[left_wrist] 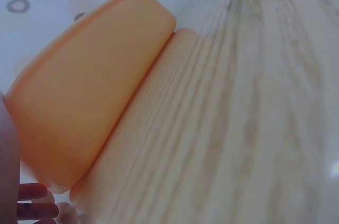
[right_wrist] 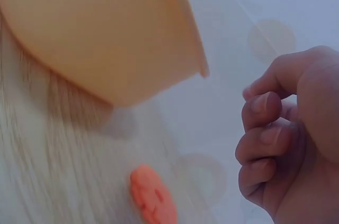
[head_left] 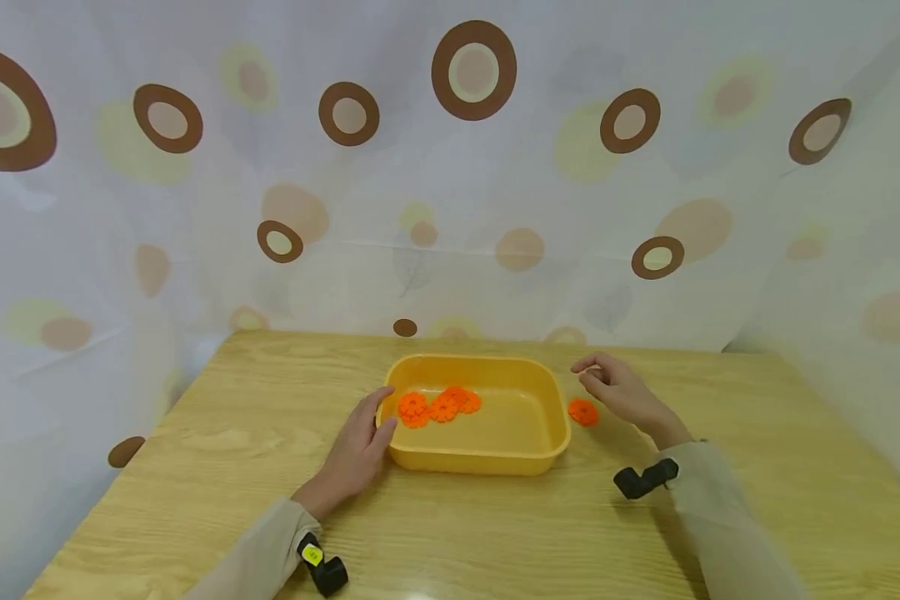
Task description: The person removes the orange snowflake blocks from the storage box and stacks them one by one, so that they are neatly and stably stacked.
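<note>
A yellow plastic basin stands on the table. My left hand holds its left end, thumb and index finger at the rim; in the left wrist view other fingers show beyond the basin's outer corner. Inside, at the left, several orange flower-shaped discs lie partly overlapping. One more orange flower-shaped disc is on the table just right of the basin. Above and beyond this disc hovers my right hand, fingers loosely curled, apart from disc and basin. The right wrist view shows nothing held in the curled fingers.
The wood-grain table runs up to a white patterned sheet at the back and sides. Black devices are strapped on both sleeves, the left one with a yellow label and the right one without.
</note>
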Motion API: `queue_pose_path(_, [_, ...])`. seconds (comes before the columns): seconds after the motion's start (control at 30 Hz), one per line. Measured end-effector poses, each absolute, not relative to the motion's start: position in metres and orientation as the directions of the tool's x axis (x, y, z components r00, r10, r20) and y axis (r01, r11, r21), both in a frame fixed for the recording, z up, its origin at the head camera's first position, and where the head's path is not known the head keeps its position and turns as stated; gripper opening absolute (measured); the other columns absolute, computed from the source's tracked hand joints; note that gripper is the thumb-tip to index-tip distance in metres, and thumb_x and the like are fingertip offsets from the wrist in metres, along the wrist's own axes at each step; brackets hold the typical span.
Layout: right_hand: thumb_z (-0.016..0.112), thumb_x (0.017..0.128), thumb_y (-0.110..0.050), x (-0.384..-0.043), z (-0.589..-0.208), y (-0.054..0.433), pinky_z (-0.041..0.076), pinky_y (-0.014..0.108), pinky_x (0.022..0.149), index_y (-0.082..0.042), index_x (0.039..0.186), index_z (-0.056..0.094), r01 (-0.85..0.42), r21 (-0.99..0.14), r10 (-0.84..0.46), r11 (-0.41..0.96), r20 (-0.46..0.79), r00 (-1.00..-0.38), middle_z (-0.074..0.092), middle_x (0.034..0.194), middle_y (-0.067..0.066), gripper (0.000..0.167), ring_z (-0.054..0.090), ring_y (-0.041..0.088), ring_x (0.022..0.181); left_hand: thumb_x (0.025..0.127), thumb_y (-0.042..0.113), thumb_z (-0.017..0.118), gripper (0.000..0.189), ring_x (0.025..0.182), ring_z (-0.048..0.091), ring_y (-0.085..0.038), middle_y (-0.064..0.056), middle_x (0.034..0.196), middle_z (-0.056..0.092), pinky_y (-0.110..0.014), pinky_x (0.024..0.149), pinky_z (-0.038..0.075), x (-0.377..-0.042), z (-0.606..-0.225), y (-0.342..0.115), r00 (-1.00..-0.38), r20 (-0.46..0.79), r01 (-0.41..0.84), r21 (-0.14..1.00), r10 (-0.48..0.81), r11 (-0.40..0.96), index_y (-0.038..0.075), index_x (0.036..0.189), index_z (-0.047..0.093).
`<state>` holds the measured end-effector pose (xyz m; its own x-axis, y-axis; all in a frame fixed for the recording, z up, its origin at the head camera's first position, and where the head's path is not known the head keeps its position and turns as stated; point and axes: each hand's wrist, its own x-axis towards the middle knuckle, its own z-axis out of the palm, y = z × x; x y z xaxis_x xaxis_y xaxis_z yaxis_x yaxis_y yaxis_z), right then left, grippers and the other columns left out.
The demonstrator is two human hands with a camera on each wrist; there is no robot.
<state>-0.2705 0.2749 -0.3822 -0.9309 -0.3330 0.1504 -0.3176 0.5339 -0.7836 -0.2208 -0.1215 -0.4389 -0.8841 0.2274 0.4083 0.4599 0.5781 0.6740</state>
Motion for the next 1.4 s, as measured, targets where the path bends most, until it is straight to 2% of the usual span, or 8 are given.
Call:
queue_pose_path(0.23, [0.045, 0.1, -0.01, -0.27, -0.37, 0.25, 0.032, 0.026, 0.054, 0.003, 0.125, 0.043, -0.344, -0.794, -0.374, 0.501, 0.159, -0.914, 0.037, 0.066, 0.001, 0.029, 0.03, 0.008, 0.053, 0.1, 0.018, 0.048, 0.044, 0.109, 0.05, -0.027, -0.018, 0.133, 0.05, -0.047, 0.094, 0.042, -0.219, -0.44, -0.124, -0.892, 0.395, 0.446, 0.68, 0.222, 0.582, 0.004, 0.142, 0.04])
queue_pose_path(0.33, [0.045, 0.101, -0.012, -0.271, -0.363, 0.241, 0.035, 0.025, 0.055, 0.002, 0.126, 0.044, -0.358, -0.783, -0.393, 0.509, 0.159, -0.906, 0.052, 0.073, 0.01, 0.028, 0.04, 0.012, 0.056, 0.101, 0.019, 0.047, 0.044, 0.106, 0.05, -0.027, -0.018, 0.132, 0.05, -0.046, 0.092, 0.042, -0.22, -0.439, -0.123, -0.891, 0.396, 0.447, 0.678, 0.222, 0.583, 0.004, 0.142, 0.04])
queue_pose_path(0.47, [0.044, 0.102, -0.014, -0.272, -0.355, 0.231, 0.046, 0.033, 0.074, 0.001, 0.128, 0.042, -0.371, -0.775, -0.432, 0.512, 0.141, -0.891, 0.061, 0.109, 0.029, 0.03, 0.063, 0.031, 0.088, 0.1, 0.018, 0.048, 0.044, 0.098, 0.049, -0.024, -0.017, 0.128, 0.052, -0.042, 0.087, 0.042, -0.22, -0.438, -0.121, -0.892, 0.394, 0.444, 0.682, 0.219, 0.581, 0.003, 0.141, 0.041])
queue_pose_path(0.67, [0.045, 0.102, -0.016, -0.278, -0.349, 0.217, 0.046, 0.049, 0.092, 0.001, 0.126, 0.047, -0.388, -0.742, -0.461, 0.547, 0.12, -0.879, 0.052, 0.127, 0.032, 0.03, 0.058, 0.043, 0.112, 0.1, 0.019, 0.048, 0.044, 0.094, 0.047, -0.021, -0.016, 0.127, 0.053, -0.038, 0.084, 0.041, -0.221, -0.438, -0.122, -0.891, 0.4, 0.445, 0.673, 0.216, 0.59, 0.004, 0.141, 0.041])
queue_pose_path(0.83, [0.046, 0.102, -0.018, -0.285, -0.343, 0.205, 0.047, 0.043, 0.089, 0.002, 0.12, 0.052, -0.4, -0.726, -0.496, 0.56, 0.093, -0.863, 0.053, 0.128, 0.026, 0.028, 0.06, 0.039, 0.104, 0.1, 0.019, 0.048, 0.044, 0.097, 0.049, -0.022, -0.017, 0.131, 0.052, -0.041, 0.087, 0.042, -0.221, -0.44, -0.124, -0.89, 0.403, 0.447, 0.672, 0.214, 0.591, 0.005, 0.142, 0.041])
queue_pose_path(1.0, [0.048, 0.101, -0.018, -0.29, -0.339, 0.193, 0.041, 0.034, 0.073, 0.002, 0.119, 0.053, -0.38, -0.741, -0.519, 0.553, 0.05, -0.853, 0.057, 0.113, 0.026, 0.027, 0.051, 0.025, 0.07, 0.1, 0.019, 0.048, 0.044, 0.097, 0.049, -0.021, -0.016, 0.131, 0.052, -0.04, 0.086, 0.042, -0.22, -0.442, -0.124, -0.886, 0.406, 0.454, 0.669, 0.222, 0.588, 0.005, 0.142, 0.041])
queue_pose_path(1.23, [0.048, 0.101, -0.016, -0.296, -0.339, 0.178, 0.043, 0.037, 0.08, -0.001, 0.115, 0.056, -0.427, -0.719, -0.58, 0.548, 0.041, -0.813, 0.055, 0.127, 0.021, 0.023, 0.058, 0.03, 0.081, 0.101, 0.02, 0.048, 0.045, 0.109, 0.051, -0.026, -0.017, 0.134, 0.05, -0.045, 0.094, 0.042, -0.22, -0.44, -0.125, -0.891, 0.395, 0.446, 0.682, 0.221, 0.579, 0.005, 0.142, 0.04])
queue_pose_path(1.4, [0.049, 0.099, -0.015, -0.301, -0.341, 0.169, 0.041, 0.032, 0.071, -0.001, 0.116, 0.059, -0.455, -0.695, -0.608, 0.557, 0.032, -0.793, 0.061, 0.114, 0.023, 0.024, 0.045, 0.017, 0.061, 0.1, 0.02, 0.048, 0.045, 0.098, 0.049, -0.023, -0.016, 0.13, 0.052, -0.041, 0.088, 0.042, -0.22, -0.439, -0.123, -0.887, 0.404, 0.454, 0.682, 0.223, 0.574, 0.004, 0.142, 0.04])
